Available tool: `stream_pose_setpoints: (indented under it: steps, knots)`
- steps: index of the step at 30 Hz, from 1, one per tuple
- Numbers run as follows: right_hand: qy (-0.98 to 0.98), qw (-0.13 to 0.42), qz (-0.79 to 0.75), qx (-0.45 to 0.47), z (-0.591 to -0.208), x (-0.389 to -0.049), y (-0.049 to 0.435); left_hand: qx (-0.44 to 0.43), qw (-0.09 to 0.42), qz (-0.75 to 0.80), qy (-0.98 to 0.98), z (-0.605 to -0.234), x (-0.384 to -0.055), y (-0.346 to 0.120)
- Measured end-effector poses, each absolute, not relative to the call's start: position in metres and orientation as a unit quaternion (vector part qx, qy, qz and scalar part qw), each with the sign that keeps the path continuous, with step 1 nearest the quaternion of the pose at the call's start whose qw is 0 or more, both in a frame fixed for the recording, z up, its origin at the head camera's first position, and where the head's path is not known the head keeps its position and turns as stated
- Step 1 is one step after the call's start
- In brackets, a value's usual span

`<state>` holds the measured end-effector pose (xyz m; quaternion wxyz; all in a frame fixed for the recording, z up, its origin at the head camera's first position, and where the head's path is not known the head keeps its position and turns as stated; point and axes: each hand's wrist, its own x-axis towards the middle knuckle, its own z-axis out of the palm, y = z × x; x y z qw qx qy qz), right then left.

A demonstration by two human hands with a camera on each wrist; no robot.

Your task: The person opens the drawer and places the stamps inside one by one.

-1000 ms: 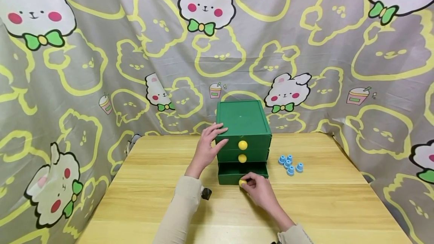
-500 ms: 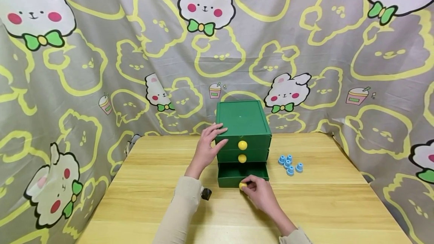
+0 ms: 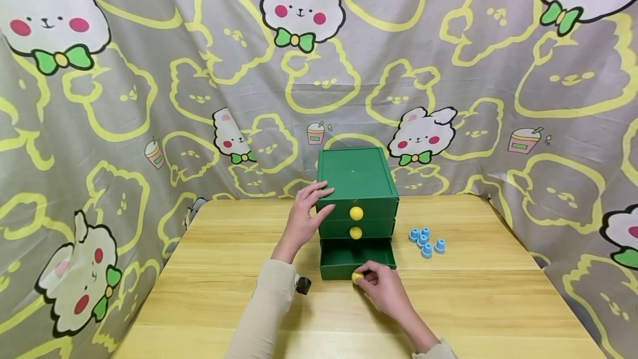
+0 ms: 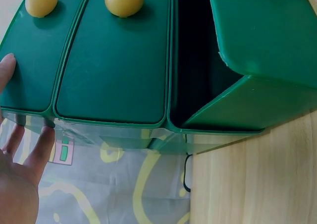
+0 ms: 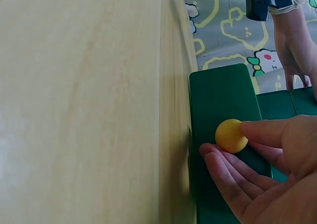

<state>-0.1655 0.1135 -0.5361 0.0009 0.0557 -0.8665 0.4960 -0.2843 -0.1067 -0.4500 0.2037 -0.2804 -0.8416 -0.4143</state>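
A green drawer box (image 3: pixel 354 173) with three drawers stands on the table, each front bearing a yellow ball knob. Its bottom drawer (image 3: pixel 334 272) is pulled out, and the visible part of its inside is bare; the upper two are closed. My right hand (image 3: pixel 382 287) pinches the bottom drawer's yellow knob (image 5: pixel 231 136) between thumb and fingers. At the box's upper left corner, my left hand (image 3: pixel 304 215) rests with spread fingers on the top, side and front edge. In the left wrist view, the left fingers (image 4: pixel 42 147) lie against the box's side.
Several small blue cup-shaped pieces (image 3: pixel 422 241) lie on the wooden table (image 3: pixel 473 303) right of the box. A patterned curtain (image 3: pixel 319 71) hangs behind and around the table. On the left wrist sits a black camera (image 3: pixel 302 285).
The bottom drawer has slid further out toward me, with my right hand moving along on its knob. My left hand has stayed on the box.
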Motion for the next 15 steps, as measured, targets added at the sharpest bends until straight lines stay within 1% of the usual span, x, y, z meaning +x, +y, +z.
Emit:
stream_pose_setpoints:
  steps: [15]
  knots:
    - [-0.865, -0.001, 0.499, 0.051, -0.5359, -0.1625, 0.1139, -0.275, 0.202, -0.418, -0.842, -0.4499, -0.2844, -0.1061]
